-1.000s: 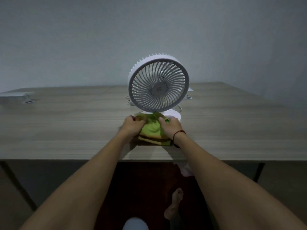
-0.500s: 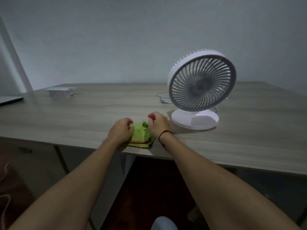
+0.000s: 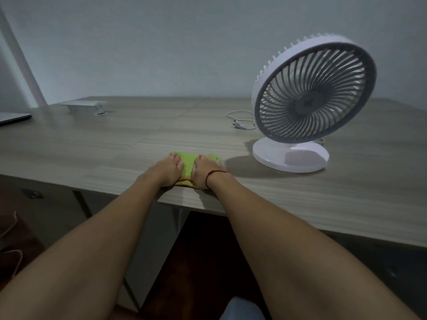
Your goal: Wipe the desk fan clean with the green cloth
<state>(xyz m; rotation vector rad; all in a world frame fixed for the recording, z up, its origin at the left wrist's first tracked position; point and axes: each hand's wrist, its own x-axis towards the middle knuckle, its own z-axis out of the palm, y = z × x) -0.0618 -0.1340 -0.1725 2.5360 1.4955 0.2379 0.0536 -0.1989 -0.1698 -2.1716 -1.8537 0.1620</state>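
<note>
The folded green cloth (image 3: 189, 160) lies flat on the wooden desk (image 3: 115, 153), near its front edge. My left hand (image 3: 167, 172) rests on the cloth's left half and my right hand (image 3: 206, 170), with a red string at the wrist, on its right half. Both hands have their fingers stretched out flat and press the cloth down. The white desk fan (image 3: 312, 95) with its grey grille stands upright on a round base (image 3: 291, 155) to the right of the cloth, a short gap apart from it.
The fan's cord and plug (image 3: 239, 125) lie loose on the desk left of the fan. A white device (image 3: 83, 106) sits at the back left, and a laptop edge (image 3: 12, 117) at the far left. A wall is right behind the desk.
The cloth and both hands have moved left, away from the fan's base. The curled fingers have flattened out on top of the cloth. The view has turned left.
</note>
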